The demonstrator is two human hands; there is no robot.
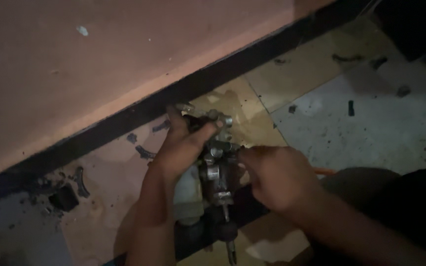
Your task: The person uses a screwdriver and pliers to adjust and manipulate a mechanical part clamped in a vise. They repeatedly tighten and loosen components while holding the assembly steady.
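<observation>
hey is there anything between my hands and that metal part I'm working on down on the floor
Nothing visible. The left hand already grips the grey metal mechanical assembly with bolts and fittings from its left side, thumb across the top. The right hand touches its right side with the fingertips. The dim light hides finer detail.

Looks like a repair workshop: grimy tiled floor [371,128] strewn with scattered metal parts [80,180], oily mechanical assembly [218,170].
</observation>
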